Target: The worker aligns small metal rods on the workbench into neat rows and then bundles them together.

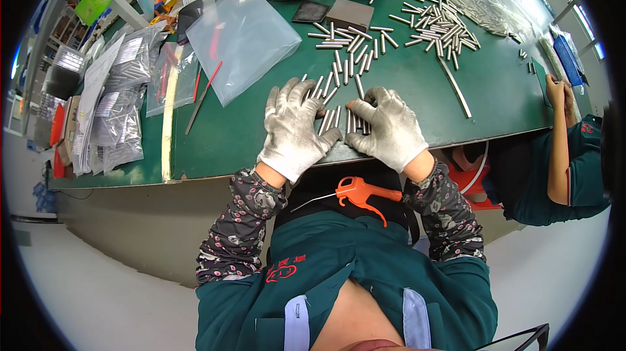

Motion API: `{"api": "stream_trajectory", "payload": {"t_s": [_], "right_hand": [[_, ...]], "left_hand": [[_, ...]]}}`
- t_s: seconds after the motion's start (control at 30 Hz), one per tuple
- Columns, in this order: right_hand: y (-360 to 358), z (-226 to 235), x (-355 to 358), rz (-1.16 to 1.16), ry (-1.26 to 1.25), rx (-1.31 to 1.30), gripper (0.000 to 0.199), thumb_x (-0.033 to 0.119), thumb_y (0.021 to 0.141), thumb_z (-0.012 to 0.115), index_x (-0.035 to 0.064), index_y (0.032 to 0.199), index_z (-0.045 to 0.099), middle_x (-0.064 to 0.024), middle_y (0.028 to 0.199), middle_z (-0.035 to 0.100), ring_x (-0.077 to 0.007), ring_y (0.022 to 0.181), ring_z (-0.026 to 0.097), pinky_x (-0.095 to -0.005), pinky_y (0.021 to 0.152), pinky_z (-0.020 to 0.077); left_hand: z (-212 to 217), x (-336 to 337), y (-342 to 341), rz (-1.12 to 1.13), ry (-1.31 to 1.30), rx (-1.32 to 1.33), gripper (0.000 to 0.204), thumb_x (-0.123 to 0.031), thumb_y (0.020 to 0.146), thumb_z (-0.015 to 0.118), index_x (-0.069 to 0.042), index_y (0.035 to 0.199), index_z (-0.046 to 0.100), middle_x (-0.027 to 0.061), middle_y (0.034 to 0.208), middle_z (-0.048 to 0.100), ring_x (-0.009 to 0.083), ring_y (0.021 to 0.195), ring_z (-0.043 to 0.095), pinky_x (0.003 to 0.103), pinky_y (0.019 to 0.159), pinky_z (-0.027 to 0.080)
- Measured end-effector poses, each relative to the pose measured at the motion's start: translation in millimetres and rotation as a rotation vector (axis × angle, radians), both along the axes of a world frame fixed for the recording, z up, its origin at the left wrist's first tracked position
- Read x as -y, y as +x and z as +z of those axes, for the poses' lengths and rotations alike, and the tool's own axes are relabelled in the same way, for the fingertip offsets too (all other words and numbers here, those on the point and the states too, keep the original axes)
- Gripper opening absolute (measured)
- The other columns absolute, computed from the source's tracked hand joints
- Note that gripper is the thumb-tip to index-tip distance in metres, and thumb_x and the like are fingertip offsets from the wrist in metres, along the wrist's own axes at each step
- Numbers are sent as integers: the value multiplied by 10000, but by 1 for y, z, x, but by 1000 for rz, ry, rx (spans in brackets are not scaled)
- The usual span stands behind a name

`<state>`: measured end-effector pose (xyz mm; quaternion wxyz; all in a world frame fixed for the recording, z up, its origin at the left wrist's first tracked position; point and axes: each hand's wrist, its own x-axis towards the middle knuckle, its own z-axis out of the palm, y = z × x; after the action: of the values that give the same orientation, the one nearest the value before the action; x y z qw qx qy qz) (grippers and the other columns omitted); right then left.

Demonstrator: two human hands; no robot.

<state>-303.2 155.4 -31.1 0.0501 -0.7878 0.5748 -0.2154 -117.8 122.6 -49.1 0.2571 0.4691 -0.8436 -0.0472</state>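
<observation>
Steel pins [330, 119] sit nearside of the grey block [350, 14] | left hand [293, 129] wide, thumb out; right hand [389, 128] curled narrower, can't tell if gripping | lining up, seemingly; next calls for even ends!

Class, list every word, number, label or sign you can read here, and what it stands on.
Nothing reads clearly.
Red chest mark on the wearer's green shirt: too small.
White labels on clear bags at left: blurred.
Paper sheet beside them: any print too small.
Red sleeve mark on the co-worker's shirt: too small.
</observation>
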Motion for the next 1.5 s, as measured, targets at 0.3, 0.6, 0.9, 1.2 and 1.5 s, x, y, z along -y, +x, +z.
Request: {"api": "stream_trajectory", "payload": {"t_s": [0.3,0.6,0.9,1.2,1.5], "right_hand": [[-19,0,1,81,10,23,381,258,650,663,118,1003,636,-125,1023,540,-312,960,534,-408,789,489],[-18,5,2,249,125,59,435,216,640,650,143,1068,637,-123,1024,555,-320,945,529,-418,813,475],[-9,7,-4,178,69,23,490,294,611,726,127,1060,620,-119,1035,558,-318,959,531,-412,810,478],[-8,6,-5,162,50,9,473,283,618,729,118,1046,618,-104,1026,558,-301,962,533,-404,801,481],[0,2,-8,102,4,11,484,294,637,730,99,1063,605,-113,1002,549,-298,951,534,-399,780,484]], "left_hand": [[13,-2,8,-89,19,48,260,-173,581,743,-88,786,606,117,1220,506,343,1182,434,474,994,338],[26,13,-3,-250,158,111,326,-122,626,744,-120,939,652,100,1070,543,291,969,536,374,815,468],[24,18,0,-204,112,122,226,-131,661,724,-102,870,642,82,977,567,283,905,566,382,746,487],[32,6,3,-40,17,253,200,-186,644,710,-50,769,633,95,964,564,273,915,550,384,784,474],[30,-20,0,172,93,300,223,-234,651,682,-22,718,660,100,971,555,276,941,530,402,787,462]]}}
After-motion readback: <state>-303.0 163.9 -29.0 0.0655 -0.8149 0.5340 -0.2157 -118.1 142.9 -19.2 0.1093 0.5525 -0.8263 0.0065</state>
